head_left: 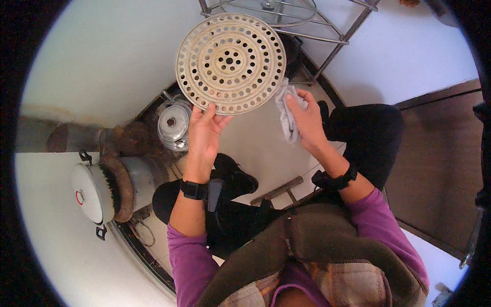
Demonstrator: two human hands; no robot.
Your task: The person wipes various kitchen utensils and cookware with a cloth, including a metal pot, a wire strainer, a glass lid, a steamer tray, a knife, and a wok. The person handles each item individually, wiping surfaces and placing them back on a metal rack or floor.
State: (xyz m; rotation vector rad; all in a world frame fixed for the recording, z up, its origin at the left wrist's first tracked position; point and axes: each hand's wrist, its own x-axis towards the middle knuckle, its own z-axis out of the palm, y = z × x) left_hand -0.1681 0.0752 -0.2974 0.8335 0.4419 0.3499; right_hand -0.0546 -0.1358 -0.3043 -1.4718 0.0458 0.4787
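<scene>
A round metal steamer plate [231, 75], pierced with rings of holes, is held up in front of me with its flat face toward me. My left hand [205, 130] grips its lower edge, thumb on the near face. A light grey cloth [288, 118] hangs bunched in my right hand [310, 120], just off the plate's lower right rim. The thumb and fingers of that hand are closed round the cloth. Part of the plate's far side is hidden.
A lidded silver pot [174, 124] stands on the floor beyond my left hand. Farther left, a larger lidded pot [92, 192] with black handles sits on a sooty stove. A metal rack [332, 38] stands behind the plate; a brown cabinet door [440, 163] is at right.
</scene>
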